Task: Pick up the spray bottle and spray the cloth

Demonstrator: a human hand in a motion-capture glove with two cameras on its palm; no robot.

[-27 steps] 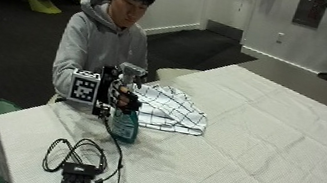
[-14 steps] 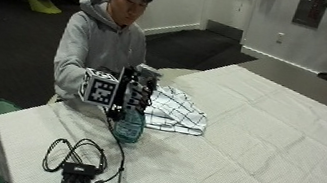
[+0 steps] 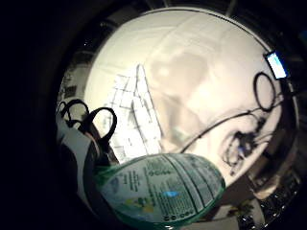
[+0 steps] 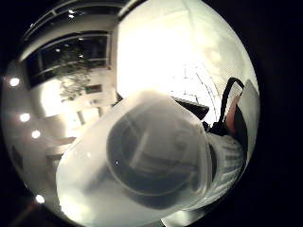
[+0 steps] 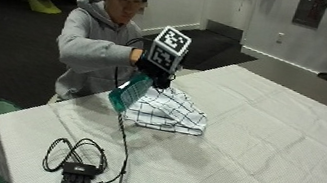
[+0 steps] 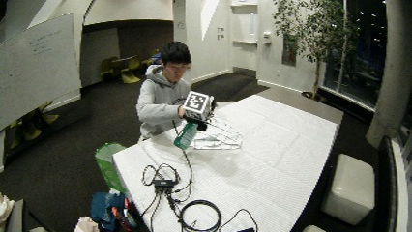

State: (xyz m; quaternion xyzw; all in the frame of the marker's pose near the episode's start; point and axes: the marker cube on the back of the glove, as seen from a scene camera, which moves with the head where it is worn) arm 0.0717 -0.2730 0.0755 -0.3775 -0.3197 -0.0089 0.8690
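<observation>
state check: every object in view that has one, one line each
spray bottle: lifted off the table, tilted, nozzle end toward the cloth
right hand: grips the bottle's top
cloth: crumpled, lying on the table, untouched
table: covered by a white sheet

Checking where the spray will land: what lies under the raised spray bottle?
The spray bottle hangs tilted in the gloved right hand, off the white table cover. Below it lie bare cover and the checked cloth's near edge. Anything beneath the cloth is hidden.
</observation>
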